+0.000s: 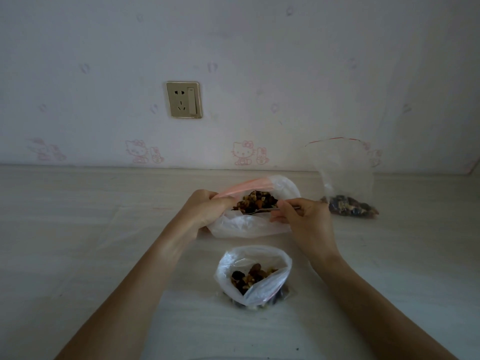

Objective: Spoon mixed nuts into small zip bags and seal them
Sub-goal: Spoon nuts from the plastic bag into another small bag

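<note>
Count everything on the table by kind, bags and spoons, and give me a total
Bags with nuts: 3, the far bag held by the left hand, the near bag, and the right bag
Spoons: 1, the spoon in the right hand
Total: 4

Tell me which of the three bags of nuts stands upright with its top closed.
The zip bag with the red strip at the far right, leaning against the wall. The other two sit open-mouthed at the centre, one held by both hands.
</note>
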Tool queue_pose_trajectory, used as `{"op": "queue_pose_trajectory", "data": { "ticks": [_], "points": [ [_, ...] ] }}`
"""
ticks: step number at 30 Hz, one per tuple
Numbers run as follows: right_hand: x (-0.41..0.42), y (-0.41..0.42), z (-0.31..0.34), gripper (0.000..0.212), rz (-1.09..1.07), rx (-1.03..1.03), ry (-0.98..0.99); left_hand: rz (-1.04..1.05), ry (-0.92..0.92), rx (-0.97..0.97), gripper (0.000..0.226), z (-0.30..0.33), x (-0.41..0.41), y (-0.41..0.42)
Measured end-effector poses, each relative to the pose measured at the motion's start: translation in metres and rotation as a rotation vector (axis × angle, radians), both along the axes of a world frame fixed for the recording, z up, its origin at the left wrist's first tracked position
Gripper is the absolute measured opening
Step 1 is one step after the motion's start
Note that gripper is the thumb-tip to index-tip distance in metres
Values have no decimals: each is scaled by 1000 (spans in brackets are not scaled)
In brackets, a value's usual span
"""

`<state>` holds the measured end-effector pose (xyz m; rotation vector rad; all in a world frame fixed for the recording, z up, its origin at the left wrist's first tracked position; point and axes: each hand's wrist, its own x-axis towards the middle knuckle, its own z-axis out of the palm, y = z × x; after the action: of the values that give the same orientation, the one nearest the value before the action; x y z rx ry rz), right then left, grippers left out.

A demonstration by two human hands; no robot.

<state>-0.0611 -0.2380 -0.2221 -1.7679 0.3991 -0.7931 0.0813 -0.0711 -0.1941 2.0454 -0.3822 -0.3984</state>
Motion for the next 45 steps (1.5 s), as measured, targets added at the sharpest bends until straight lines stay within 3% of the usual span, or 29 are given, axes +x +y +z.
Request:
{"op": "queue_pose_trajectory", "data": {
  "ticks": [8,14,19,25,36,39,45],
  "points": [
    [4,-1,-4,15,-79,-72,68,85,-170,28,55,-11,0,-3],
    [2,-7,1,19,-66,3,52,121,-422,138,54,-21,0,-6],
    [1,-13,2,14,-70,138,55,114,-403,74,34,-15,0,-3],
    [-8,-16,6,17,-38,168,60,41,-277,-109,84,3,-10,6],
    [-40,-23,28,15,7,172,-1,78,-699,-175,25,0,-45,42],
    [-54,-24,37,15,25,198,-50,28,-618,-135,17,1,-64,54],
    [-93,-14,52,16,113,195,-53,-128,-311,-16,40,-11,-90,67]
  ]
}}
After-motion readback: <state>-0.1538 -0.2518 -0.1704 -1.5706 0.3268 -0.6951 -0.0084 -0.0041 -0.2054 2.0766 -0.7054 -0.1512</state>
